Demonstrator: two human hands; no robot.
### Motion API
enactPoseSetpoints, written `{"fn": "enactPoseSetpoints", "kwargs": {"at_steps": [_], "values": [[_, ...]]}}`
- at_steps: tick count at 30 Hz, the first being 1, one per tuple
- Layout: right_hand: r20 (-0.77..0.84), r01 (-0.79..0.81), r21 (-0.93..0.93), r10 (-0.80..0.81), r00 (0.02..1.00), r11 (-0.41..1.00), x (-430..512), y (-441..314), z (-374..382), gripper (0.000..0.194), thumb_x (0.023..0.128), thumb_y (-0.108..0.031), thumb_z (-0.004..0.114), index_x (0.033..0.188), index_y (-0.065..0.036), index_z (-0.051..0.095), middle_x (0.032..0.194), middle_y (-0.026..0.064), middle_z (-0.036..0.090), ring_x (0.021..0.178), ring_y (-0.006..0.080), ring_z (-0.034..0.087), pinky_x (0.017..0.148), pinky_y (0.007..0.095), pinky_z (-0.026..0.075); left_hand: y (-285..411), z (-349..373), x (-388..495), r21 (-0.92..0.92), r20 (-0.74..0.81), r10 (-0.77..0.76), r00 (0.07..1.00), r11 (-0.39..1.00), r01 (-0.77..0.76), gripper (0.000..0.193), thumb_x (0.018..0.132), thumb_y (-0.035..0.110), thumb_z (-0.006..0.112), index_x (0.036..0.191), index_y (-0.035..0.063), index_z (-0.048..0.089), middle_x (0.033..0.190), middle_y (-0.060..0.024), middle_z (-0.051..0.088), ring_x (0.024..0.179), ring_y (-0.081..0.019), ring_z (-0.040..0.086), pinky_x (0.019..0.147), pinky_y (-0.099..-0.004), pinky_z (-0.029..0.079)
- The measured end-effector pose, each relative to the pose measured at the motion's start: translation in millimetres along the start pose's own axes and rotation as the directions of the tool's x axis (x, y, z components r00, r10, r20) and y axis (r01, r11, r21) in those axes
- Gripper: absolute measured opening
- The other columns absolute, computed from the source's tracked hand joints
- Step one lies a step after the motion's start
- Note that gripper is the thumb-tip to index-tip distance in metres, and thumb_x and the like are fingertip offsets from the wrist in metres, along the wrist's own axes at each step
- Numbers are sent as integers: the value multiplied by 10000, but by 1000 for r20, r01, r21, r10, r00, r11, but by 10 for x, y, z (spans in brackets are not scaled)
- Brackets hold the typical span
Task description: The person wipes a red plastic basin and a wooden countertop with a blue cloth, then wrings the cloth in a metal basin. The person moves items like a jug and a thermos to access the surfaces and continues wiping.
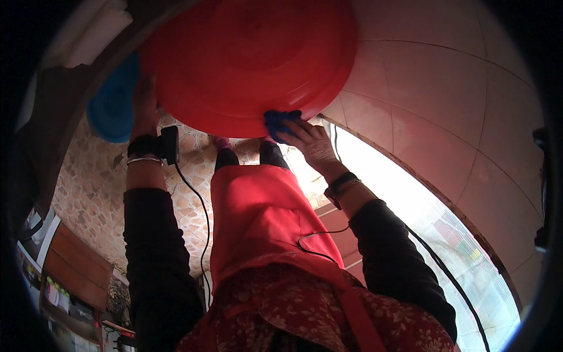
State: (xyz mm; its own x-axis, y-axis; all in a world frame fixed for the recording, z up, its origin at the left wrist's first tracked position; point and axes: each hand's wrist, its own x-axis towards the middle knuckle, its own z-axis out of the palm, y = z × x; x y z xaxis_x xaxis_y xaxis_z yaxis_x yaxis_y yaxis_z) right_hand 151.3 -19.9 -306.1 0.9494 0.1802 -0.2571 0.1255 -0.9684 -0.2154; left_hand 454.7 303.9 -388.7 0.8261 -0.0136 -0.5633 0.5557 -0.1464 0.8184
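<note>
A large round red plastic basin (246,66) fills the top of the view, raised in front of my legs. Along its left edge, my left hand (145,99) grips the rim, its fingers mostly lost in shadow and behind the red plastic. My right hand (310,141) holds a bunched dark-blue cloth (280,123) against the basin's near right edge. Just left of my left hand is a blue round plastic basin or lid (111,108), partly covered by that hand and the red basin.
Stone-patterned floor tiles (96,176) lie below. A tiled wall (440,101) rises on the right above a bright ribbed translucent panel (466,251). Black cables (204,211) run from both wrists. A brown wooden cabinet (77,264) stands lower left; a red apron (272,211) covers my front.
</note>
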Motion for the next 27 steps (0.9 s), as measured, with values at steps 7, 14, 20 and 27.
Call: {"fn": "enactPoseSetpoints", "kwargs": {"at_steps": [7, 14, 20, 27], "values": [[-49, -724, 518, 861, 507, 456, -165, 981, -222, 319, 888, -20, 466, 1152, -36, 645, 1151, 181, 647, 1037, 343, 625, 865, 415, 514, -231, -125, 382, 513, 22, 241, 970, 830, -218, 498, 998, 430, 522, 1265, 14, 578, 1286, -218, 578, 1096, -325, 613, 887, -401, 502], [-513, -248, 586, 590, 624, 771, 551, 611, -891, 430, 748, 84, 462, 1128, -39, 622, 1076, 148, 614, 1029, 300, 611, 905, 364, 493, -206, 279, -151, 889, -66, 756, 651, 341, -305, 592, 1003, 392, 501, 1429, -5, 389, 1416, -251, 439, 1267, -399, 473, 1028, -482, 432], [-409, 119, 440, 81, 909, 890, 1778, -529, -434, 511, 836, -177, 628, 1340, -156, 543, 1395, 99, 474, 1290, 272, 450, 1012, 420, 436, -356, 674, -490, 794, -145, 756, 639, 474, -381, 605, 991, 322, 500, 1484, 28, 310, 1519, -233, 300, 1391, -410, 332, 1145, -494, 324], [-347, 289, -286, -379, 858, 914, 2579, -652, -129, 559, 859, -326, 630, 1392, -216, 506, 1516, 60, 384, 1365, 284, 370, 1014, 469, 407, -200, 769, -616, 761, -218, 661, 718, 576, -299, 589, 945, 235, 522, 1476, 61, 333, 1529, -219, 295, 1399, -436, 319, 1111, -512, 383]]}}
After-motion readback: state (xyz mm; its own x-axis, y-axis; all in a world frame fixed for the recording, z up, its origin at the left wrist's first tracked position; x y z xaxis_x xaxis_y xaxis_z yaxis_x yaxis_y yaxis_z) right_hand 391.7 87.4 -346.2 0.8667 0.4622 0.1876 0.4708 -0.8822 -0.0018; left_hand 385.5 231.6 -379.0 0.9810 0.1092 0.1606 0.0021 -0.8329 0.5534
